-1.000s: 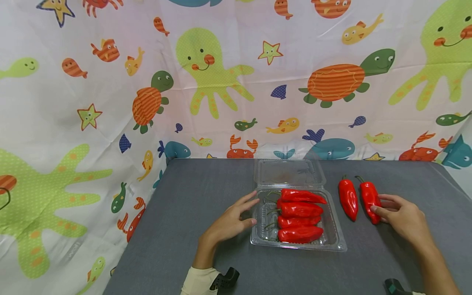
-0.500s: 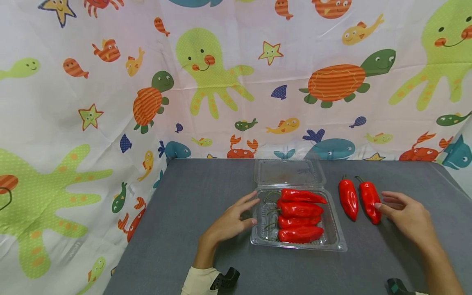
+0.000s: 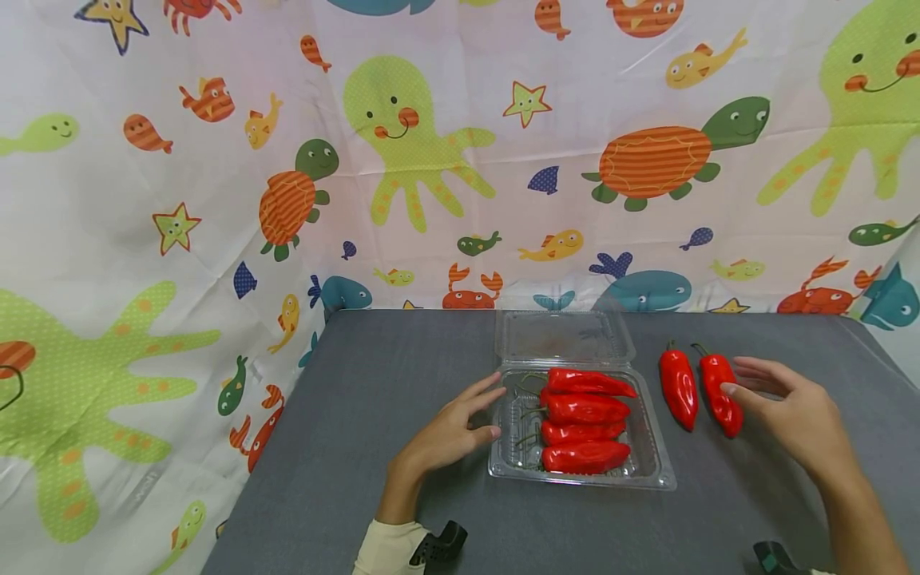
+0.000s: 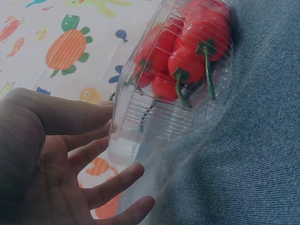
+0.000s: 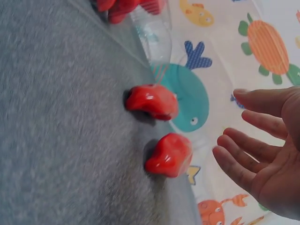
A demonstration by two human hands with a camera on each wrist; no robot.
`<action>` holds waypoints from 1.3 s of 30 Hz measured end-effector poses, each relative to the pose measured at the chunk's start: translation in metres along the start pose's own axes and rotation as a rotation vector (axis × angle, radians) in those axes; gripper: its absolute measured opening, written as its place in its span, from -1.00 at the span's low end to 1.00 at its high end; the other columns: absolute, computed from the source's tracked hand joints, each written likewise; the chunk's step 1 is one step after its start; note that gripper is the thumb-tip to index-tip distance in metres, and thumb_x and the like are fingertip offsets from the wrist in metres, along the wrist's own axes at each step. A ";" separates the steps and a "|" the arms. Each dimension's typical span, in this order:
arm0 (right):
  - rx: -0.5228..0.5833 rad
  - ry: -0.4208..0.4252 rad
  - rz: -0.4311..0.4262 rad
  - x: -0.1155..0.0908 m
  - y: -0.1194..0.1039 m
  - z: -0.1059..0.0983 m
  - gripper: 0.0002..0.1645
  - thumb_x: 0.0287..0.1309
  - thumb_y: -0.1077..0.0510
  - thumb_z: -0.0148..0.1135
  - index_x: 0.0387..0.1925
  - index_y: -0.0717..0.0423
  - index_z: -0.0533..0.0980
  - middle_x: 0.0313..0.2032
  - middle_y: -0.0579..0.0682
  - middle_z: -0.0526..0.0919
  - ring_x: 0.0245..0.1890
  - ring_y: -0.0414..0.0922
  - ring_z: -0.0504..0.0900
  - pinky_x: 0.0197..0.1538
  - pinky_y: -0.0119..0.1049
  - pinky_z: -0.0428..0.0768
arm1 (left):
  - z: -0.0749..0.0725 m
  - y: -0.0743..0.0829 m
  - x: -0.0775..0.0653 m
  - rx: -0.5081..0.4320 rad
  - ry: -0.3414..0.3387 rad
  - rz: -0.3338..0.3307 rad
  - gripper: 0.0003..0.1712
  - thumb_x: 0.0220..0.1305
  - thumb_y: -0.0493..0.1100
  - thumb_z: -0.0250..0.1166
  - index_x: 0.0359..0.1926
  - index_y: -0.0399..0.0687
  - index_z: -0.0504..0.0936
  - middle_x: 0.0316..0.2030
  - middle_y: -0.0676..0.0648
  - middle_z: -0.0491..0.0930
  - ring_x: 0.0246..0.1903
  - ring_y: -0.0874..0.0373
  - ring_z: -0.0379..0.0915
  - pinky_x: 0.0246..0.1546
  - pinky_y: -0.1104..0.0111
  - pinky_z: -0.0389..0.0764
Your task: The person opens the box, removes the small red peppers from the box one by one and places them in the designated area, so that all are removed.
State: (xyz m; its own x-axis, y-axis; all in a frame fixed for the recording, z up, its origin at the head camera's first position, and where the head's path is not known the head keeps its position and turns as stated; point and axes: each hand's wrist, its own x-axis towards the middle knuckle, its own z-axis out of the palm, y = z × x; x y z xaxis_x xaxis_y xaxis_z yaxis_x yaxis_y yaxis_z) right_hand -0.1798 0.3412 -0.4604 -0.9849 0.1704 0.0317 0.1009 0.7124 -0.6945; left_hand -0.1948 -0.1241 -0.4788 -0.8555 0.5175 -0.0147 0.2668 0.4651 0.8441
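My left hand (image 3: pixel 447 431) is at the left side of a clear plastic clamshell box (image 3: pixel 654 477), fingers spread and its thumb by the wall. Several red peppers (image 3: pixel 585 458) with green stems lie crosswise in that box. Right of it, two more red peppers lie on the table: a left one (image 3: pixel 679 389) and a right one (image 3: pixel 719 387). Beside the right one hovers my right hand (image 3: pixel 798 415). In the right wrist view this hand (image 5: pixel 267 150) holds nothing, and a gap shows between its loosely bent fingers and the nearer pepper (image 5: pixel 171 154).
The box's lid (image 3: pixel 564 335) is laid back, away from me. A grey cloth (image 3: pixel 374 383) covers the table. Behind and to the left hangs a white curtain (image 3: pixel 446 239) printed with sea animals.
My right hand has come off the right pepper, lifting slightly up and away. Both loose peppers lie where they did. The left hand keeps its place by the box.
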 end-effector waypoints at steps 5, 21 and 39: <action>0.016 0.009 -0.059 -0.004 -0.014 0.001 -0.17 0.43 -0.17 0.32 0.49 0.26 0.39 0.28 0.48 0.54 0.23 0.49 0.47 -0.20 -0.07 0.72 | 0.000 0.001 0.000 0.002 0.000 -0.002 -0.26 0.46 -0.21 0.31 0.59 -0.09 0.35 0.68 0.08 0.07 0.64 -0.02 0.03 0.51 -0.20 0.26; 0.063 -0.021 -0.180 -0.013 -0.041 0.014 -0.24 0.39 -0.10 0.39 0.48 0.11 0.43 0.26 0.35 0.60 0.13 0.11 0.60 -0.24 -0.69 0.49 | -0.001 0.000 -0.001 0.018 0.001 0.006 -0.26 0.45 -0.21 0.31 0.59 -0.09 0.35 0.68 0.08 0.07 0.64 0.00 0.03 0.50 -0.18 0.27; 0.145 -0.104 -0.285 -0.023 -0.060 0.026 -0.26 0.34 -0.07 0.47 0.47 -0.05 0.47 0.21 0.17 0.66 -0.09 -0.55 0.62 -0.14 -0.58 0.64 | -0.001 0.001 0.001 0.021 0.001 -0.004 -0.26 0.45 -0.19 0.31 0.59 -0.07 0.36 0.68 0.10 0.08 0.63 0.01 0.04 0.52 -0.20 0.22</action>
State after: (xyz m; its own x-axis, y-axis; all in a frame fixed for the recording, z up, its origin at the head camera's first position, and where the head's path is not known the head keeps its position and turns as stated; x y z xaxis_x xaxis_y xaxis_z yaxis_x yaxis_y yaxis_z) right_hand -0.1665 0.2770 -0.4382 -0.9805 -0.0975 0.1706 -0.1940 0.6158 -0.7636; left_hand -0.1955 -0.1239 -0.4781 -0.8572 0.5147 -0.0174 0.2725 0.4819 0.8327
